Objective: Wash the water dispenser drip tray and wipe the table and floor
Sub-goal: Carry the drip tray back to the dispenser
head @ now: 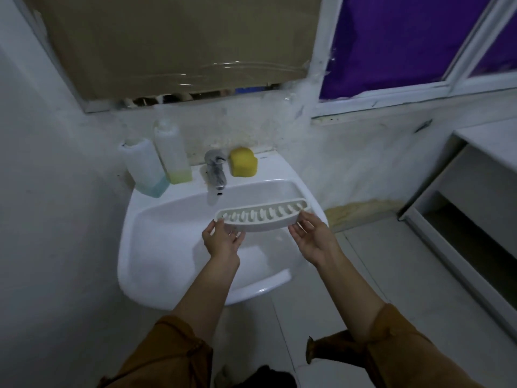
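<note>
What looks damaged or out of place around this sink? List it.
The brown cardboard sheet taped over the window ends ragged, leaving a gap along its lower edge. The white wall right of the white ceramic sink is stained, yellowish at its base.

Underside of drip tray [263, 218] hidden — shelf unit [475, 197] cut off by right edge; tall bottle [172, 152] blurred.

The drip tray [263, 218] is white with a row of long slots. The sink [134, 264] is white too. The sponge [243, 162] is bright yellow. The tall bottle [172, 152] has yellow-green at the bottom, and the short bottle [144, 166] has light blue. The tap [215, 169] is silver. The window [391, 43] is purple. The sleeves [167, 357] are brown.
</note>
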